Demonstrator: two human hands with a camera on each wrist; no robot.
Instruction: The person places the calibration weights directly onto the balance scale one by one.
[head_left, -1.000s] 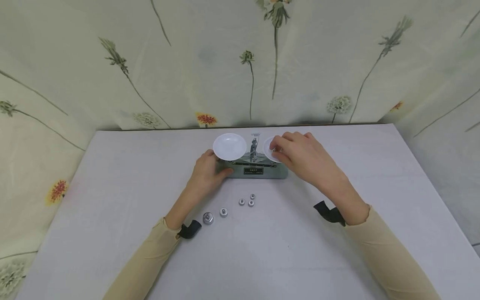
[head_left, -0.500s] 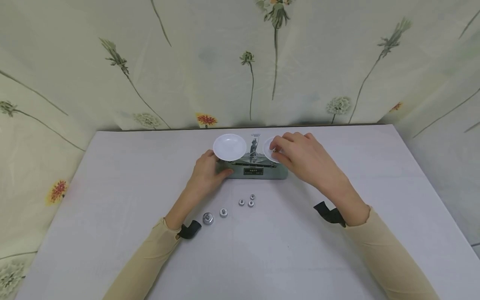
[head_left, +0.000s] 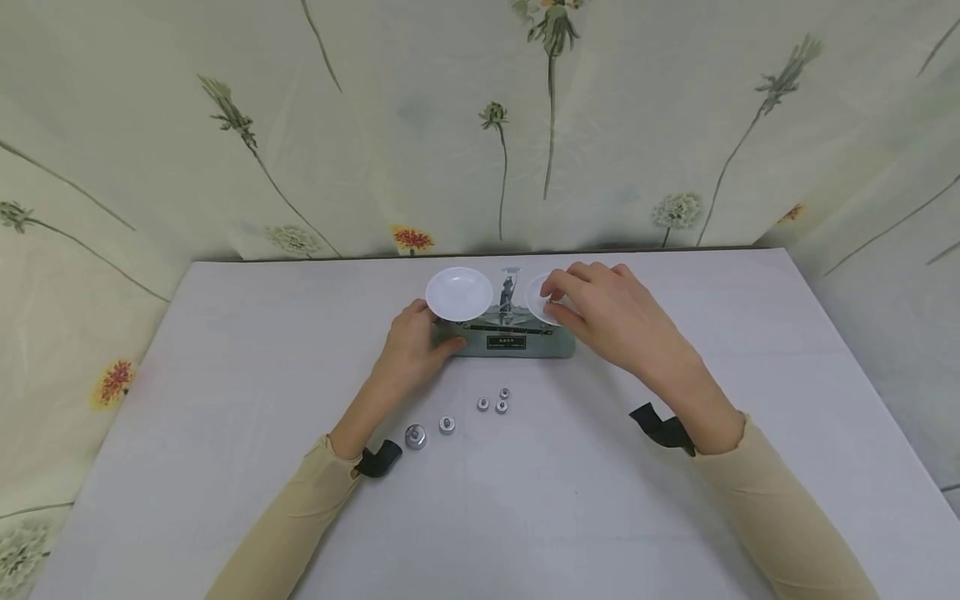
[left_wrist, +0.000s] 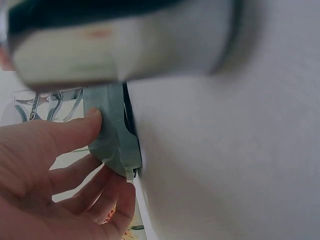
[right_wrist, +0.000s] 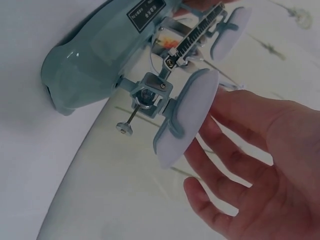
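A grey-green balance scale (head_left: pixel 517 343) stands near the table's back edge, with a white left pan (head_left: pixel 459 293) and a white right pan (head_left: pixel 534 298). My left hand (head_left: pixel 411 342) grips the left end of its base; the left wrist view has the thumb (left_wrist: pixel 92 120) on the front and the fingers behind. My right hand (head_left: pixel 611 317) is over the right pan, thumb and index finger pinching a small metal weight (head_left: pixel 551 302), mostly hidden. In the right wrist view the pan (right_wrist: pixel 192 117) covers the fingertips.
Several metal weights stand on the white table (head_left: pixel 570 500) in front of the scale: a large one (head_left: pixel 416 436), a medium one (head_left: pixel 447 425) and a cluster of small ones (head_left: pixel 502 407). A flower-patterned cloth (head_left: pixel 450 167) hangs behind.
Both hands stay in nearly the same place; the right wrist has shifted very slightly. The scale and the weights on the table look unmoved.
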